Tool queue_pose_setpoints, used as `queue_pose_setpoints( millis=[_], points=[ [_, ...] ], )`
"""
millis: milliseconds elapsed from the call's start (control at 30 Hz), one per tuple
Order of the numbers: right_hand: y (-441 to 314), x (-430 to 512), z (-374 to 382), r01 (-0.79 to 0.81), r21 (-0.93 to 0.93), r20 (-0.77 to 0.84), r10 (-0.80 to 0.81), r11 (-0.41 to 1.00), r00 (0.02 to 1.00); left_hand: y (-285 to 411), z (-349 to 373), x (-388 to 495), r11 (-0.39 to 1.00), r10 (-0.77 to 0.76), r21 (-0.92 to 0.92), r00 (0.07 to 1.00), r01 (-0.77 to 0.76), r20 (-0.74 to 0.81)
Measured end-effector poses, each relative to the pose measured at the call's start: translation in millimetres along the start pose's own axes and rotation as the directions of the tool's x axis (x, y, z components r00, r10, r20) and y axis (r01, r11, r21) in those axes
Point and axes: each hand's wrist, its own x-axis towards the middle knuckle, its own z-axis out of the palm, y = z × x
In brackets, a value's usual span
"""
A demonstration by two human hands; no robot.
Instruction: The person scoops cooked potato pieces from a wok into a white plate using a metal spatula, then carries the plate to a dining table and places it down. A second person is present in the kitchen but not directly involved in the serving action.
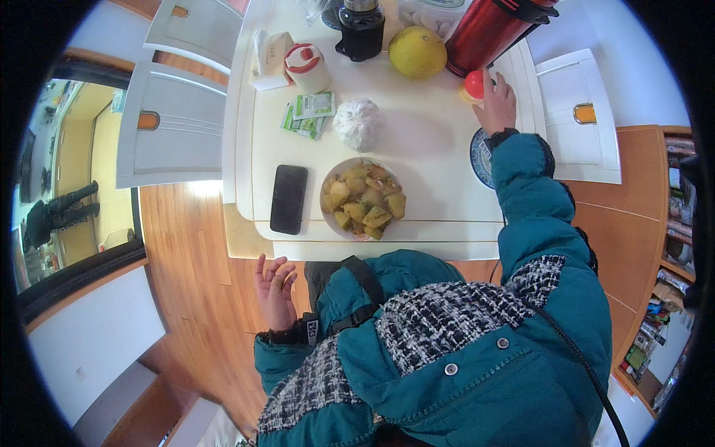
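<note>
My right hand (497, 103) reaches to the far right of the white table. Its fingers lie against a small red-topped item (475, 85) with a yellowish base; whether they grip it is hidden. Just below that wrist, the sleeve partly covers a blue patterned plate (480, 159). My left hand (277, 293) hangs in front of the table's near edge, palm up, fingers apart and holding nothing. Directly before me stands a bowl (329, 215) of cooked chunks, likely potato (363, 195). To its left lies a black smartphone (289, 199), and beyond it sits a whitish, rough-surfaced ball (359, 124).
Along the back stand a tissue pack (271, 58), a white jar with a red lid (307, 67), a dark bottle (360, 33), a yellow citrus fruit (418, 52) and a tall red flask (486, 33). Green sachets (310, 113) lie at left. White chairs (173, 123) flank the table (435, 195).
</note>
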Motion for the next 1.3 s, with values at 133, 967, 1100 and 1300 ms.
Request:
queue_pose_setpoints(
  millis=[133,967,1100,1300],
  points=[
    [-47,-16,-18,0.295,0.471,-0.194,-0.228,0.831,0.954,0,4,-2,1.0,-0.022,-0.013,0.998,0.022,-0.051],
    [-178,53,37,0.054,0.774,0.094,-0.199,0.63,0.976,-19,-12,-13,0.991,-0.012,-0.131,0.984,-0.012,-0.177],
    [-182,57,41,-0.045,0.659,0.195,-0.113,0.751,0.974,-21,-10,-12,0.991,-0.002,-0.132,0.988,-0.019,-0.153],
    [-193,34,28,0.193,0.234,-0.188,-0.151,0.953,0.97,-26,-8,-14,0.988,-0.002,-0.153,0.989,-0.021,-0.15]
  ],
)
